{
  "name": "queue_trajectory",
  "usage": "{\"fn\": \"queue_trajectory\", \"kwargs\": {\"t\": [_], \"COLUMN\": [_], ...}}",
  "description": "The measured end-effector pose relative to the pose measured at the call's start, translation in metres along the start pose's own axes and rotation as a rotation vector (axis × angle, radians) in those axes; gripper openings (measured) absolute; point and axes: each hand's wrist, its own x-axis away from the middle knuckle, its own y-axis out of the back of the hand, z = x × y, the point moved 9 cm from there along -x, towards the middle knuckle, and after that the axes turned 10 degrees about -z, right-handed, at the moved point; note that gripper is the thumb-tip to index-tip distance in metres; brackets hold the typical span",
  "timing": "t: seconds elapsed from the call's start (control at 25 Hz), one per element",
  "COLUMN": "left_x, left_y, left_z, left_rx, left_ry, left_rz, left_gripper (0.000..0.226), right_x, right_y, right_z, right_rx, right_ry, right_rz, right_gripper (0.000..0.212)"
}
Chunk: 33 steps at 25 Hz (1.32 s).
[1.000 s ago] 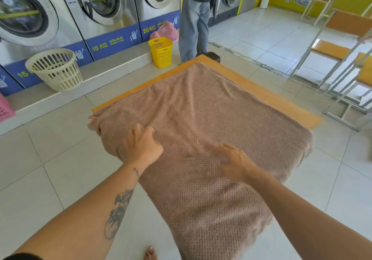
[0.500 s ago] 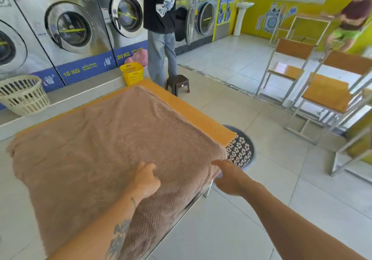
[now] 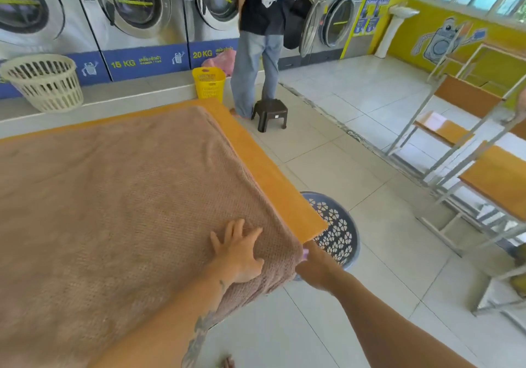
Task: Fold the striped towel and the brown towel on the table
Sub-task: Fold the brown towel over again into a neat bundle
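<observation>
Brown towel (image 3: 113, 211): our right hand (image 3: 314, 266) pinches its corner where it drops over the near right corner of the table (image 3: 273, 179). Fingertips are hidden behind the cloth. Our left hand (image 3: 239, 251) lies flat on top just beside it, fingers spread, palm pressing down. Half a second ago those fingers were bunched and the hand sat further from the corner; now it's almost against the right hand. Towel runs left and away from both hands, covers most of the tabletop, leaves a bare strip along the right edge and overhangs the near edge. Blue basket (image 3: 341, 233) sits on the floor just past our right hand.
</observation>
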Motion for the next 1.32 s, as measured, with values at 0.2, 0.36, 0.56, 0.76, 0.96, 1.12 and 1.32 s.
{"fn": "queue_trajectory", "kwargs": {"t": [0.2, 0.36, 0.56, 0.76, 0.96, 1.12, 1.32], "left_x": [-0.005, 0.005, 0.023, 0.030, 0.014, 0.012, 0.016], "left_y": [-0.013, -0.005, 0.014, 0.026, 0.026, 0.056, 0.083], "left_z": [-0.004, -0.019, -0.069, -0.116, -0.097, -0.071, -0.057], "left_rx": [-0.069, -0.051, 0.106, 0.177, 0.126, 0.230, 0.338], "left_ry": [0.095, 0.246, 0.274, 0.318, 0.593, 0.611, 0.612], "left_rz": [-0.013, -0.179, -0.595, -0.666, -0.668, -0.885, -0.956], "left_gripper": [0.077, 0.070, 0.051, 0.078, 0.072, 0.018, 0.012], "right_x": [-0.034, -0.049, -0.070, -0.084, -0.063, -0.092, -0.121], "right_y": [-0.008, -0.007, 0.046, 0.075, 0.071, 0.071, 0.031], "right_z": [-0.009, -0.003, 0.052, 0.075, 0.108, 0.133, 0.156], "right_rx": [-0.332, -0.405, -0.367, -0.276, -0.453, -0.275, 0.359], "right_ry": [-0.107, -0.051, 0.311, 0.412, 0.369, 0.716, 1.173], "right_rz": [0.027, 0.058, 0.186, 0.203, 0.634, 0.584, 0.286], "right_gripper": [0.044, 0.035, 0.027, 0.004, 0.024, 0.019, 0.047]}}
